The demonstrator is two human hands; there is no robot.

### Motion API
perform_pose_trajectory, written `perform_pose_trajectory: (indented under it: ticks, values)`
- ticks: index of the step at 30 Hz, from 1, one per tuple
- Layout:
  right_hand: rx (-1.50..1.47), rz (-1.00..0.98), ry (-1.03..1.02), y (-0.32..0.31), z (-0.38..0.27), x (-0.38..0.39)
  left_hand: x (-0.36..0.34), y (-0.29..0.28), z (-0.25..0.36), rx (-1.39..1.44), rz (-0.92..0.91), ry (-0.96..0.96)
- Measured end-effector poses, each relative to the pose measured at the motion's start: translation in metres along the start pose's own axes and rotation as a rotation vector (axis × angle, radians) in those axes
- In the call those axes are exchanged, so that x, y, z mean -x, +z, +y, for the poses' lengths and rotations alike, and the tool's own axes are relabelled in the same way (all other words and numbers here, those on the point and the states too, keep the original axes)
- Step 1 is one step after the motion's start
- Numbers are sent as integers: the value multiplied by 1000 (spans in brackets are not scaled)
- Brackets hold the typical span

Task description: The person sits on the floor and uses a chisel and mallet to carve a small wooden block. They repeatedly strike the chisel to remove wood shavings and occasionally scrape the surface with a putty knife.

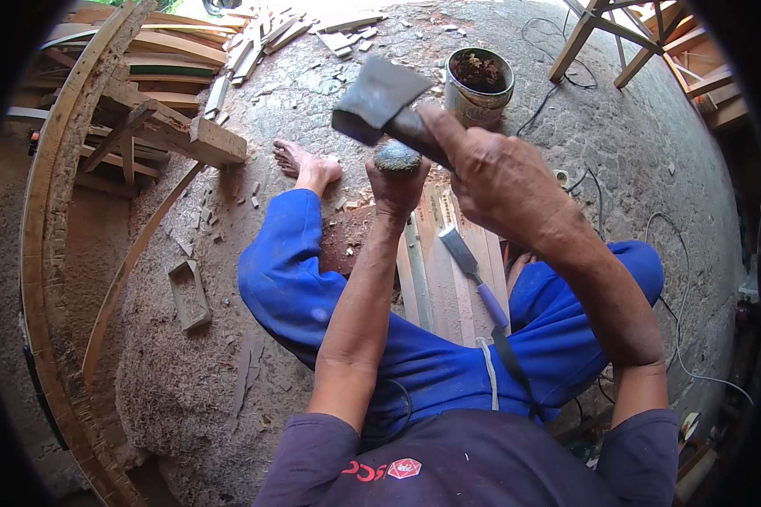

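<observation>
While the right hand (506, 175) holds a hatchet (379, 95) up in front of the body, I note its fingers clamped around the dark handle, close to the metal head. The left hand (395, 188) is likewise closed, its fingers wrapped about a round-ended tool (397, 157) whose worn grey end shows above the fist. I find the hatchet head near that end; whether the two touch, I cannot tell from this angle. The tool's lower part is hidden from me by the fist and forearm.

Both items are held over the far portion of several pale boards (427, 291), laid lengthwise between the legs, which are clad in blue trousers (289, 247). On the boards I record a chisel (459, 252), its wide flat blade pointing away from the body and its purple handle (untouched by either hand) directed toward the lap.

A bare foot (313, 171) rests on the ground (676, 186) near scattered wood scraps. Beyond the right hand I observe a bucket (479, 106) with brownish contents, which I cannot identify. To the left, a small rectangular wooden frame (203, 320) lies amid shavings, and farther out a long curved timber (38, 211) bounds the view.
</observation>
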State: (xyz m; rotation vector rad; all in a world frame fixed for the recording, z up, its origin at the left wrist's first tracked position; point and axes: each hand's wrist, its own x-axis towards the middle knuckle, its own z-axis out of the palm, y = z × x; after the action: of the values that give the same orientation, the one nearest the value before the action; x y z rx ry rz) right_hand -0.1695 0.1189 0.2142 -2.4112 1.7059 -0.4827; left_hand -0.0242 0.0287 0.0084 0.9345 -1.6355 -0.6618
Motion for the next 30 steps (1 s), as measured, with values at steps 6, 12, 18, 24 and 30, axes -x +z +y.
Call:
perform_pose_trajectory:
  ticks: [6, 12, 18, 24, 30]
  values:
    - [-160, -251, 96, 24, 14, 48, 64, 7, 41, 89, 181, -82]
    - [-349, 376, -145, -50, -22, -14, -51, -1, -44, 259, 82, -246]
    - [-157, 351, -25, -15, 1, -30, -15, 11, -18, -194, 79, 85]
    - [-181, -361, 136, 14, 25, 30, 53, 10, 50, -6, 187, -61]
    - [-388, 51, -46, -21, 5, -21, -64, 11, -27, 30, 134, -360]
